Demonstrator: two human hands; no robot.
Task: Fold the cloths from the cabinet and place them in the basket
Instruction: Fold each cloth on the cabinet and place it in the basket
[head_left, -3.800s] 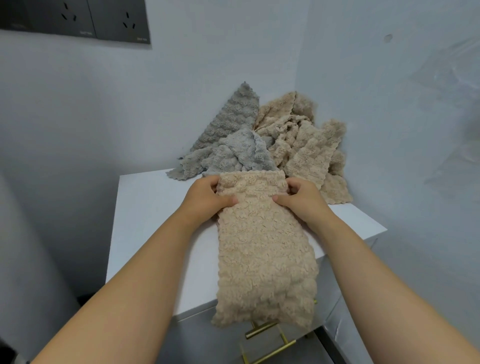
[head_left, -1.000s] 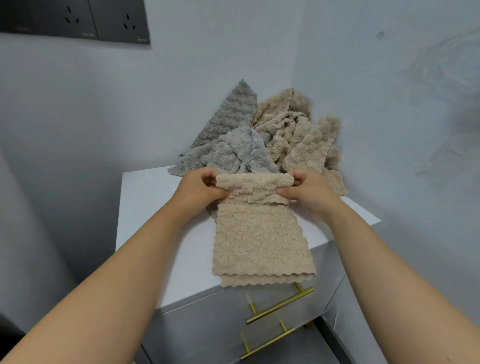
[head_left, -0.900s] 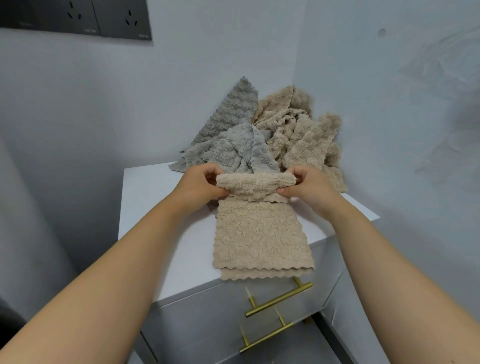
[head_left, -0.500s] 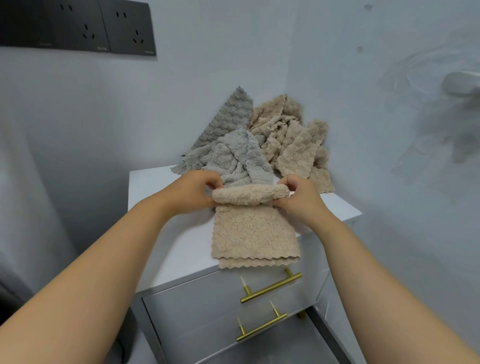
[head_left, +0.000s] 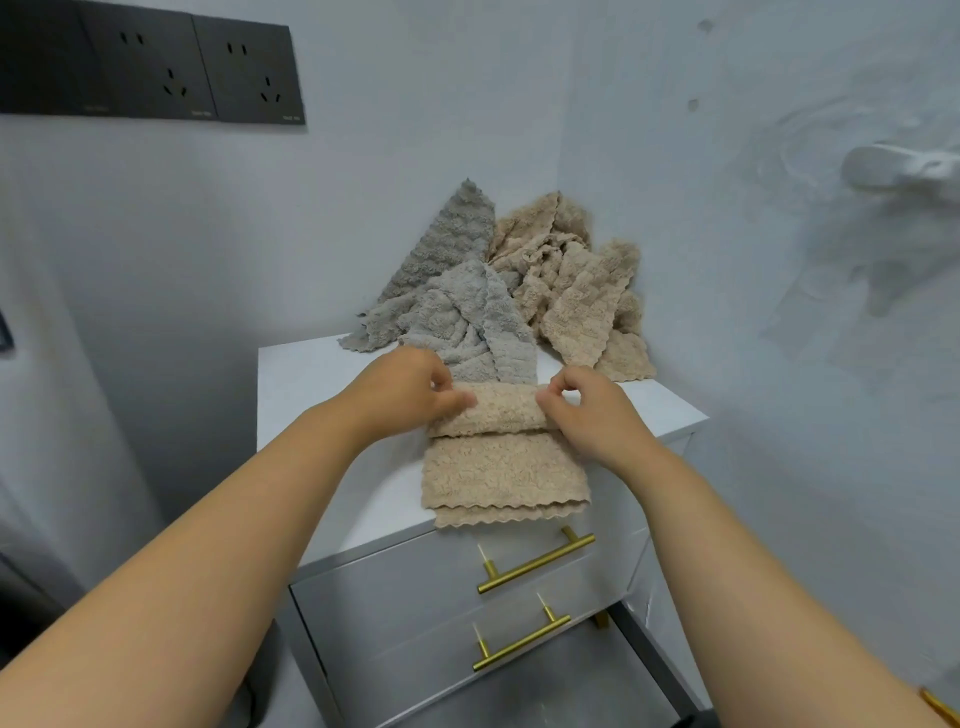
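Note:
A beige fluffy cloth (head_left: 501, 473) lies folded in a long strip on the white cabinet top (head_left: 311, 384), its scalloped end hanging just over the front edge. Its far end is rolled toward me into a thick fold. My left hand (head_left: 402, 389) pinches the left end of that fold and my right hand (head_left: 587, 410) pinches the right end. Behind them, in the wall corner, lies a heap of loose cloths: grey ones (head_left: 457, 296) on the left, beige ones (head_left: 576, 291) on the right. No basket is in view.
The cabinet has two drawers with gold bar handles (head_left: 537, 561). Walls close it in behind and on the right. Dark wall sockets (head_left: 156, 73) sit at the upper left. A white fitting (head_left: 898, 166) sticks out from the right wall.
The beige cloth, earlier long and draped far over the front edge, is now shorter. Both hands have folded its far end over toward me and drawn it nearer. The view has tilted down.

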